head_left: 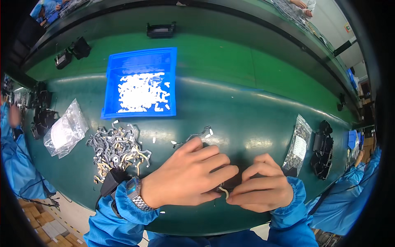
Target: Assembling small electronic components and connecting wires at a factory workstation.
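Observation:
Close to the table's near edge, both hands come together over a small bent flex cable [224,192], its cream side showing. My right hand [263,185] pinches its lower end between thumb and finger. The fingers of my left hand [191,175] are curled over its upper end, hiding that part and whatever is beneath. Just beyond the left hand lies a loose dark flex cable [197,134], with small white pieces [208,135] beside it. A heap of grey and cream flex cables [117,146] spreads left of my left hand.
A blue bin [173,82] holding many small white pieces stands beyond the heap. Clear plastic bags lie left [68,129] and right [299,144]. Black moulded parts [323,150] sit at the right; a black holder [161,30] is on the green surface behind. Blue-sleeved people work at both sides.

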